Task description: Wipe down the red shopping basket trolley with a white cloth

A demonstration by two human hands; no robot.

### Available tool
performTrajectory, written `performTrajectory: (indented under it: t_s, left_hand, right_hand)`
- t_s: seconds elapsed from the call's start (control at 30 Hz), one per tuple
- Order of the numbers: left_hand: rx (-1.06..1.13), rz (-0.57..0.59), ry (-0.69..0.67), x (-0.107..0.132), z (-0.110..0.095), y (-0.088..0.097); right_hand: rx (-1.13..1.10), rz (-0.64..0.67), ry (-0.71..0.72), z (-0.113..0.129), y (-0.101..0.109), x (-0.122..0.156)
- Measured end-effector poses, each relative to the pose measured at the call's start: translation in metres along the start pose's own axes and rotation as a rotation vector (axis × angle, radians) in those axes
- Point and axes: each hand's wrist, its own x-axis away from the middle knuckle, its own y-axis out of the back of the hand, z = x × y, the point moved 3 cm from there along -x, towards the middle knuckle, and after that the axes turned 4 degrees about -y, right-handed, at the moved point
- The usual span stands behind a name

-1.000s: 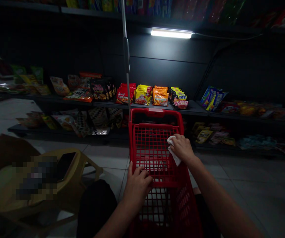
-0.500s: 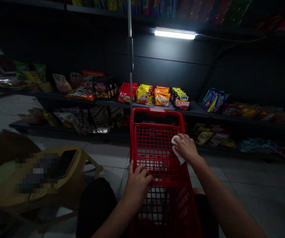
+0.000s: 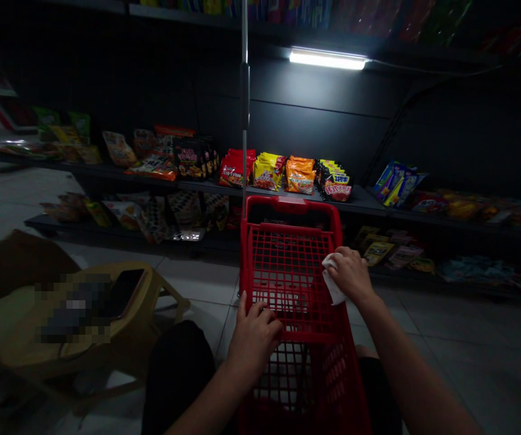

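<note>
Recording 2 bare hands on a red plastic shopping basket (image 3: pixel 293 205), which stood upright between the person's dark-clad legs (image 3: pixel 174 374) on grey floor tiles (image 3: pixel 482 344). Left hand (image 3: pixel 255 338) lay on the near part of the basket, fingers (image 3: pixel 260 314) curved over the red mesh; could not tell whether they were closed around a bar. Right hand (image 3: pixel 351 275) was on the basket's right top edge, fingers together and clamped on a white tissue (image 3: pixel 332 281), which pressed against that edge with its lower end hanging below the hand. Hands were apart, the left lower in view than the right.

A thin metal pole (image 3: pixel 244 90) rose behind the basket's far left corner. Beyond the far rim, the front edge of a dark store shelf (image 3: pixel 360 202) carried rows of instant noodle packets (image 3: pixel 300 175), with more snack packets on a lower shelf (image 3: pixel 106 226). A fluorescent tube (image 3: pixel 328 58) was lit above them. Left of the basket stood a yellow plastic stool (image 3: pixel 151 284), with a smartphone (image 3: pixel 127 293) lying on its seat beside a pixelated patch that hid whatever was there
</note>
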Motion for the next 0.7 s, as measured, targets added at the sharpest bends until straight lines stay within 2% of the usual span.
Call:
performTrajectory:
  t_s: [0.07,0.2,0.27,0.37,0.5,0.7]
  left_hand:
    - [-0.007,0.005,-0.006,0.0,0.0,0.0]
    - [-0.023,-0.02,0.004,-0.001,0.0,0.001]
    - [-0.014,-0.025,0.003,-0.001,0.0,0.0]
    - [-0.006,-0.018,-0.002,-0.002,0.0,-0.001]
    - [-0.033,-0.001,0.011,-0.003,0.002,0.0]
    - [-0.07,0.038,0.03,-0.006,0.001,0.001]
  right_hand:
    - [-0.146,-0.019,0.06,0.02,0.001,0.004]
    - [-0.386,-0.003,0.375,0.092,0.003,0.011]
    - [-0.384,0.016,0.478,0.126,0.003,0.012]
    - [-0.315,0.015,0.519,0.163,-0.003,0.009]
    - [-0.229,-0.025,0.467,0.183,-0.019,0.006]
    - [-0.206,-0.116,0.434,0.184,-0.035,0.009]
